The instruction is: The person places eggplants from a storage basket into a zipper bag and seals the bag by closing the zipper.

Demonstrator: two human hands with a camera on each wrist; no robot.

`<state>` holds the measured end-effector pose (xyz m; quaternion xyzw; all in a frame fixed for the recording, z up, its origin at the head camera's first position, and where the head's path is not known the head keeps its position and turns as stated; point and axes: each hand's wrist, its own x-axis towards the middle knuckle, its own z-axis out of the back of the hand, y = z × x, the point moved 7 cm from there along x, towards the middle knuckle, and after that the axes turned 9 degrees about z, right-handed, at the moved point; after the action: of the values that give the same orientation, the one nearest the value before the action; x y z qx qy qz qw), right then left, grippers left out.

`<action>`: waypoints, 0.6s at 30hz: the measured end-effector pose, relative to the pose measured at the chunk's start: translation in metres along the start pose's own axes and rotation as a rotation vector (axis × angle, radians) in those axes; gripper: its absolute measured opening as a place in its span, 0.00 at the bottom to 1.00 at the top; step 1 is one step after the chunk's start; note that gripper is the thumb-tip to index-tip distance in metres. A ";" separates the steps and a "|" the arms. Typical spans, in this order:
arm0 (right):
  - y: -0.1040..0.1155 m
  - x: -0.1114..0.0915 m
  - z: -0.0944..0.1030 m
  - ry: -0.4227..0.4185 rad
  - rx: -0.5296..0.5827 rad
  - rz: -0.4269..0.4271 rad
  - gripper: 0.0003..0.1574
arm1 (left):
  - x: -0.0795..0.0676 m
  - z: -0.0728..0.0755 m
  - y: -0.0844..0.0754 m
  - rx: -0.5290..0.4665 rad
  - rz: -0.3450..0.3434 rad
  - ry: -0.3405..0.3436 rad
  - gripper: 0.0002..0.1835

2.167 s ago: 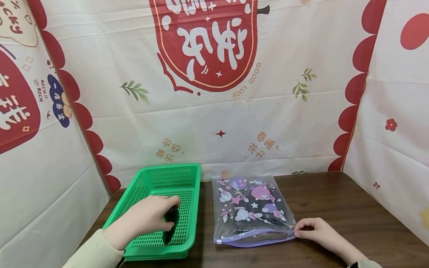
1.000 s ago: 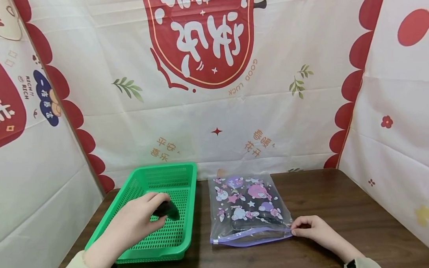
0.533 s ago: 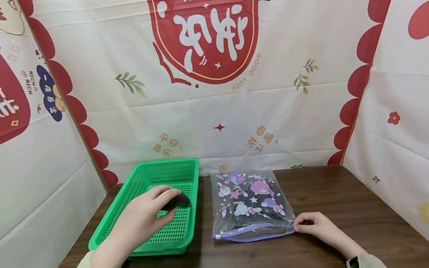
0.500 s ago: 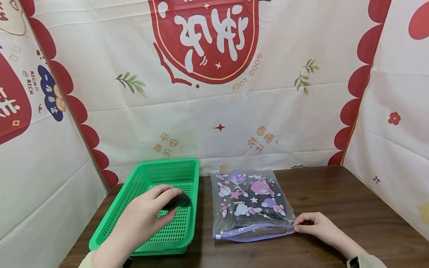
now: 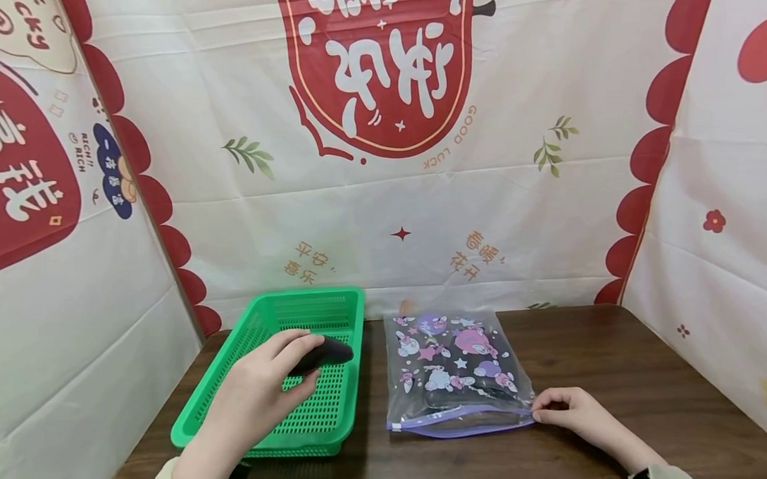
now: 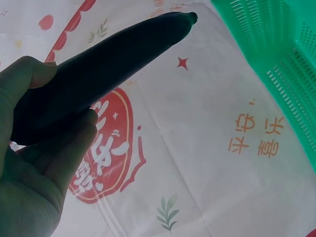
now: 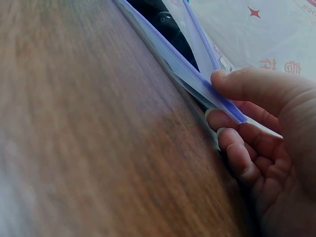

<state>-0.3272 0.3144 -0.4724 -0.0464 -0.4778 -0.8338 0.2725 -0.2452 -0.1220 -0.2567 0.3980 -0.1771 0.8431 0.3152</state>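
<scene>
My left hand [image 5: 252, 388] grips a long, dark eggplant [image 5: 329, 352] above the green basket [image 5: 359, 339]. In the left wrist view the eggplant [image 6: 113, 64] slants up to a small stubby tip, its other end between thumb and fingers. A clear zip bag [image 5: 398, 397] with purple and pink cartoon prints lies flat on the table to the right. My right hand [image 5: 573, 416] pinches the right corner of its purple zip edge [image 7: 168, 47]. The bag's mouth gapes, and something dark and glossy [image 7: 170, 24] shows inside; its kind is unclear.
The brown wooden table [image 5: 565, 353] bears the basket on the left and the bag beside it. Printed white cloth [image 5: 382, 197] walls in the table at the back and both sides. A white slider [image 5: 396, 427] sits at the zip's left end.
My left hand has lifted the eggplant from low in the basket and turned it to point rightward, toward the basket's right rim. My right hand keeps its pinch on the bag's corner.
</scene>
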 end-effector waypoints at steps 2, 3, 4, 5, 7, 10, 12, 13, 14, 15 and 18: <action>-0.001 -0.002 -0.001 0.005 0.009 -0.003 0.04 | 0.000 0.000 0.000 -0.015 0.011 0.000 0.27; -0.002 -0.003 -0.001 0.008 0.014 -0.004 0.04 | 0.000 0.000 -0.001 -0.020 0.010 -0.010 0.26; -0.002 -0.003 -0.002 0.011 0.019 -0.006 0.04 | -0.001 0.000 -0.001 -0.027 0.018 -0.005 0.24; -0.002 -0.004 -0.002 0.015 0.025 -0.009 0.04 | -0.001 0.000 -0.001 -0.033 0.025 -0.006 0.22; -0.002 -0.004 -0.003 0.021 0.031 -0.009 0.05 | -0.003 0.000 -0.002 -0.045 0.035 -0.012 0.17; -0.002 -0.002 -0.002 0.014 0.032 -0.002 0.04 | -0.005 0.002 -0.005 -0.063 0.032 -0.043 0.17; -0.002 -0.001 -0.001 0.005 0.029 0.001 0.04 | -0.005 0.003 -0.008 -0.078 0.038 -0.056 0.19; -0.002 -0.001 -0.001 -0.001 0.024 0.001 0.03 | -0.005 0.004 -0.009 -0.089 0.037 -0.064 0.19; -0.001 0.000 0.000 -0.003 0.022 0.003 0.03 | -0.006 0.004 -0.011 -0.097 0.038 -0.071 0.20; -0.001 0.000 0.000 -0.006 0.020 0.003 0.03 | -0.006 0.004 -0.013 -0.099 0.036 -0.080 0.21; -0.001 0.000 0.000 -0.005 0.014 0.007 0.03 | -0.007 0.004 -0.019 -0.116 0.017 -0.115 0.21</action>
<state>-0.3274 0.3150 -0.4736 -0.0484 -0.4842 -0.8294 0.2744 -0.2267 -0.1132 -0.2592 0.4254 -0.2471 0.8097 0.3199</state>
